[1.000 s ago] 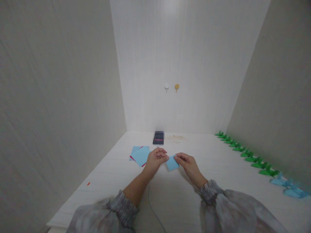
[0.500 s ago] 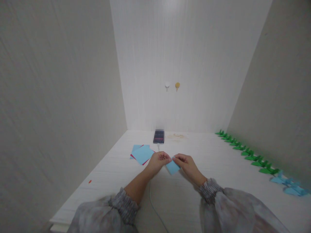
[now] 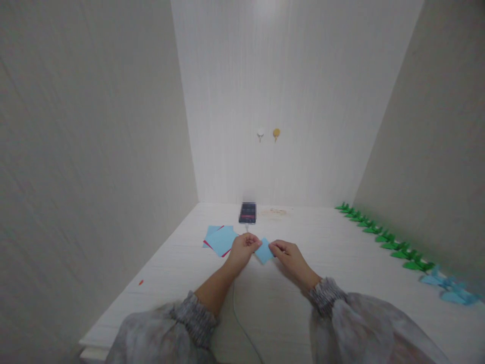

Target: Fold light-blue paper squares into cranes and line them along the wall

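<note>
A small folded light-blue paper point(image 3: 264, 251) is held between both hands over the white table point(image 3: 341, 263). My left hand point(image 3: 244, 248) pinches its left edge with curled fingers. My right hand point(image 3: 288, 256) pinches its right edge, fingers closed. Just left of my left hand lies a stack of light-blue paper sheets point(image 3: 221, 239) with a red sheet showing beneath.
A phone point(image 3: 247, 213) lies at the back of the table, with a cable point(image 3: 238, 316) running toward me. Several green folded paper figures point(image 3: 382, 237) line the right wall, followed by light-blue ones point(image 3: 449, 291). Two small hooks point(image 3: 268, 134) are on the back wall. A tiny red scrap point(image 3: 141, 282) lies at the left.
Both hands, still holding the blue paper, have shifted slightly farther from me and the paper has turned a little between the fingers.
</note>
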